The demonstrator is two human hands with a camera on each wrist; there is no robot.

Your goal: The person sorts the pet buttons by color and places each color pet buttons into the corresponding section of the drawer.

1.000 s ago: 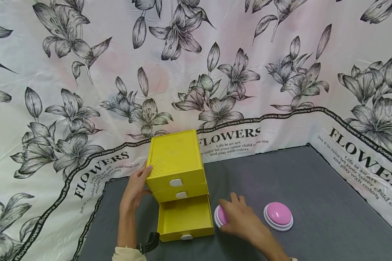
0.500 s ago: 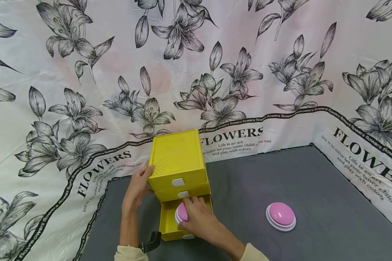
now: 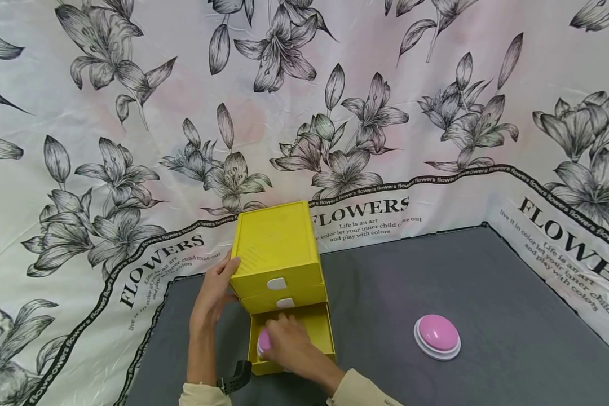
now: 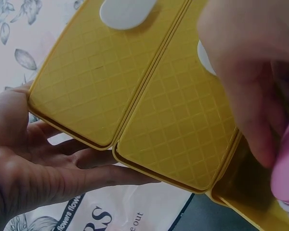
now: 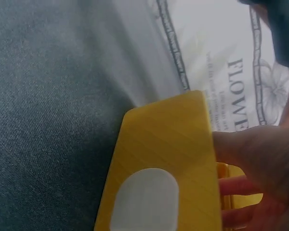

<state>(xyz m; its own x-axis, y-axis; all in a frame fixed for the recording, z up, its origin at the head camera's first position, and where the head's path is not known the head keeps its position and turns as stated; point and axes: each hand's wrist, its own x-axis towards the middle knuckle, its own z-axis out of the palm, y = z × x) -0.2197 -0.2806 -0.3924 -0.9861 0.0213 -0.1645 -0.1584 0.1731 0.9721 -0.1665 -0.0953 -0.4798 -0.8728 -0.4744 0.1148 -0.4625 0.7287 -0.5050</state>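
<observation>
A yellow drawer box (image 3: 276, 237) with white pull tabs stands at centre left, its bottom drawer (image 3: 322, 330) pulled out. My left hand (image 3: 214, 290) rests on the box's left side, thumb at the top edge and fingers along the wall, as the left wrist view (image 4: 48, 163) also shows. Inside the open drawer my right hand (image 3: 289, 344) holds a pink domed push button (image 3: 264, 341) with a white base, near the drawer's left wall. The hand covers part of the button. In the right wrist view, the drawer front (image 5: 159, 144) hides the button and fingertips.
A second pink push button (image 3: 438, 334) on a white base sits on the dark grey tabletop (image 3: 375, 293) to the right. Behind the table hangs a flower-printed cloth (image 3: 335, 141). A dark band (image 3: 237, 376) is on my left wrist.
My right hand has taken the nearer pink button from the table leftward into the open drawer, then further toward its left side. My left hand has stayed on the box.
</observation>
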